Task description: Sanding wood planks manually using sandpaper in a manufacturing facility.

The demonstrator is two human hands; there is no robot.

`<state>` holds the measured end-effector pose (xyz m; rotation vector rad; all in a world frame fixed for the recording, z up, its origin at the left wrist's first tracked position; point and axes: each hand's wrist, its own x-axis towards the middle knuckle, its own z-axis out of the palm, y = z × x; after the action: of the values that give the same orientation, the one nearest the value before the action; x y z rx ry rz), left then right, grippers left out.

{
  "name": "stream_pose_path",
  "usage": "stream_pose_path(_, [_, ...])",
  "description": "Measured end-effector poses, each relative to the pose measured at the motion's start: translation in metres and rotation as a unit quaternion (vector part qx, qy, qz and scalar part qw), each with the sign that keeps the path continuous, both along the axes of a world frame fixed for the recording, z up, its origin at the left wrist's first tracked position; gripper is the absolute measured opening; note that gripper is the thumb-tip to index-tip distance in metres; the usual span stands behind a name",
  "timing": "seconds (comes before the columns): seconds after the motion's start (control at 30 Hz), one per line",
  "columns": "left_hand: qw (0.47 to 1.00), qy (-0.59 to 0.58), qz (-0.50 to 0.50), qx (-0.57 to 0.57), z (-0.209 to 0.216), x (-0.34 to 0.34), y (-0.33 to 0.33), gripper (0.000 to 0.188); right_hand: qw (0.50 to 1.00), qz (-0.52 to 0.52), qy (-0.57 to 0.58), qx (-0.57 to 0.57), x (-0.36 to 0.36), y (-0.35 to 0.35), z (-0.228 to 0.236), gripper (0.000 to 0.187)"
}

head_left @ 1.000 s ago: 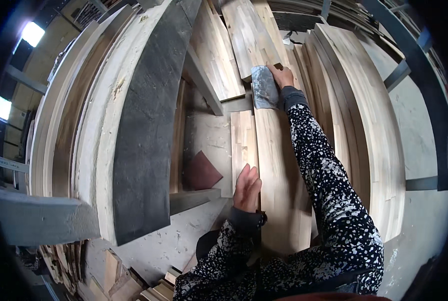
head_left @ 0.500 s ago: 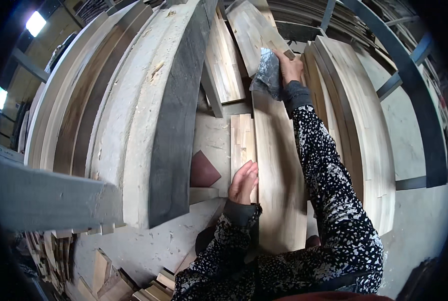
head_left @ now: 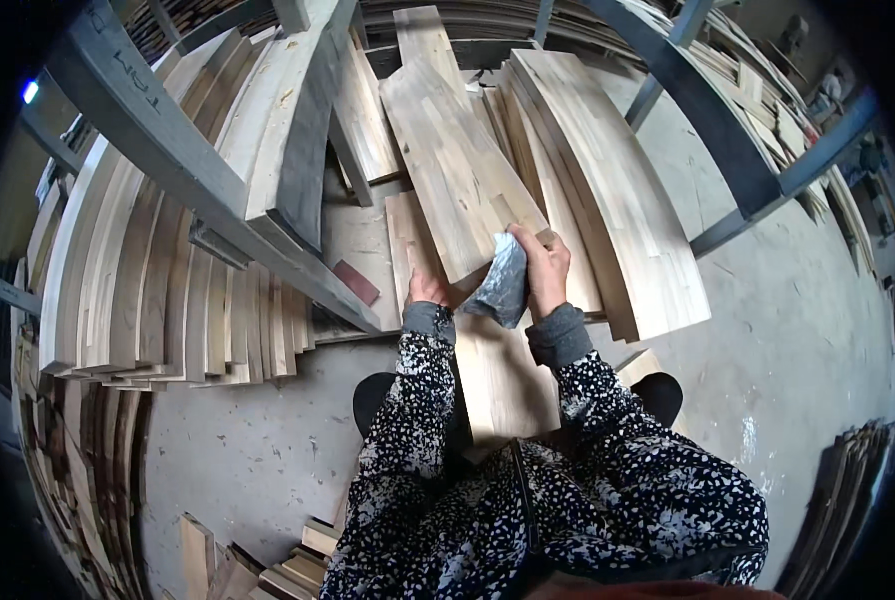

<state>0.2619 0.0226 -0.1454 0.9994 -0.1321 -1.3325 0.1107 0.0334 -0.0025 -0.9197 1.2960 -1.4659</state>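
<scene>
A long pale wooden board (head_left: 467, 170), joined from strips, slants toward me with its near end over another board (head_left: 505, 385). My right hand (head_left: 547, 268) is closed on the near right corner of the slanting board. A crumpled, shiny grey sheet (head_left: 504, 282) hangs at the board's end, against my right thumb and palm; its kind is unclear. My left hand (head_left: 427, 288) is by the board's near left corner, above a narrower board (head_left: 403, 225). Its fingers are partly hidden, so I cannot tell whether they grip.
Thick boards stand on edge to the right (head_left: 632, 200), more in a rack (head_left: 147, 300) at left. A grey metal post (head_left: 202, 185) crosses the left side. A dark red piece (head_left: 355, 282) lies beside the boards. Offcuts (head_left: 297, 570) lie on the floor at lower left.
My right hand has drawn back toward me, bringing the slanting board's near end and the grey sheet. My left hand has moved forward and left to the board's near corner. The view has shifted.
</scene>
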Motion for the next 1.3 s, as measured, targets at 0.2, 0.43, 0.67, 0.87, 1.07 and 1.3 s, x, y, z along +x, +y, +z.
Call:
stream_pose_path(0.2, [0.974, 0.166, -0.153, -0.017, 0.000, -0.033, 0.026, 0.066, 0.997, 0.013, 0.051, 0.050, -0.055, 0.094, 0.015, 0.029])
stream_pose_path(0.43, [0.969, 0.065, -0.213, -0.106, -0.011, -0.076, 0.051, 0.065, 0.998, 0.022, 0.043, 0.028, -0.095, 0.184, 0.026, 0.036])
stream_pose_path(0.67, [0.977, 0.010, -0.192, -0.091, 0.026, -0.126, 0.108, 0.059, 0.997, -0.008, 0.060, 0.047, -0.142, 0.241, 0.044, 0.039])
stream_pose_path(0.87, [0.974, -0.068, -0.137, -0.170, 0.132, -0.164, 0.126, 0.055, 0.992, -0.115, 0.006, 0.045, -0.169, 0.272, 0.043, 0.034])
stream_pose_path(1.07, [0.937, -0.149, -0.243, -0.205, 0.145, -0.206, 0.119, 0.047, 0.964, -0.183, -0.186, 0.043, -0.194, 0.291, 0.042, 0.022])
stream_pose_path(1.3, [0.903, -0.258, -0.295, -0.178, 0.147, -0.221, 0.135, 0.046, 0.961, -0.187, -0.200, 0.040, -0.218, 0.290, 0.037, 0.023])
